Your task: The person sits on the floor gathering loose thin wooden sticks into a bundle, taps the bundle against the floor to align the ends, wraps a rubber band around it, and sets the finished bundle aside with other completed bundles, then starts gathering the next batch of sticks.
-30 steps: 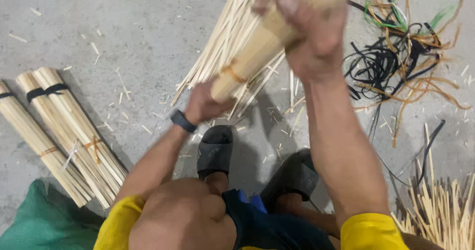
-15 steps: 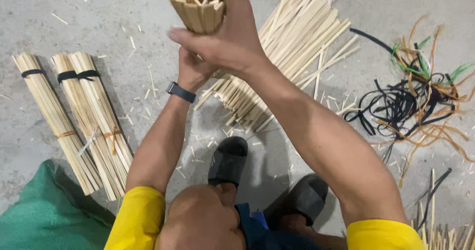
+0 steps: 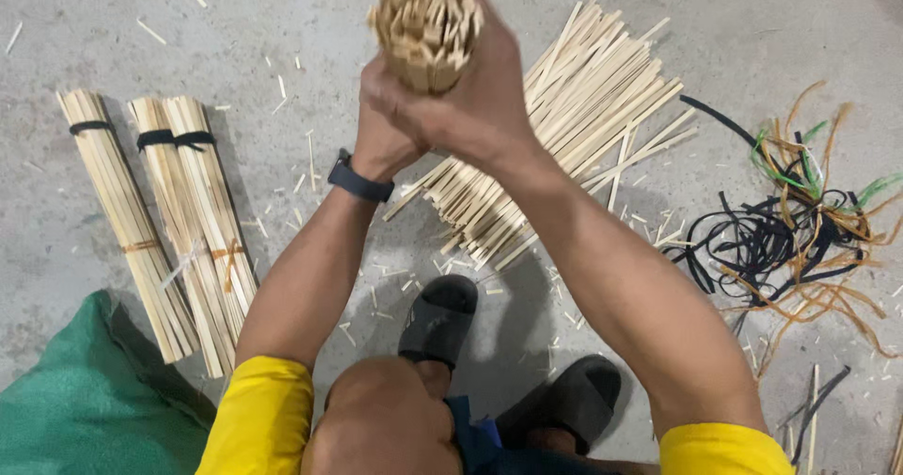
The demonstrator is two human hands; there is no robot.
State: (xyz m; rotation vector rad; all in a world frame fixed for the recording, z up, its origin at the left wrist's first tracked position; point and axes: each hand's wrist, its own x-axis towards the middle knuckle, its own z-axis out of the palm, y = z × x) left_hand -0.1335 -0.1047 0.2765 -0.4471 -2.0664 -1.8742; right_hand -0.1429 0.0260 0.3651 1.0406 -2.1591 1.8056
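Both my hands grip one thick bundle of pale bamboo sticks (image 3: 425,25), held upright with its cut ends facing the camera. My right hand (image 3: 484,108) wraps the bundle from the right side. From the left, just below the ends, my left hand (image 3: 381,141), with a dark watch on its wrist, clasps it too. Under the hands, a loose pile of the same sticks (image 3: 574,127) fans out on the concrete floor.
Three tied stick bundles (image 3: 165,221) lie side by side at the left, bound with black bands and orange ties. A tangle of black, orange and green straps (image 3: 800,235) lies at the right. Green cloth (image 3: 85,409) sits bottom left. Black sandals (image 3: 437,320) are below.
The bundle went from slanted to upright, its ends now toward the camera. My left hand rose from the bundle's lower part to clasp it beside my right hand.
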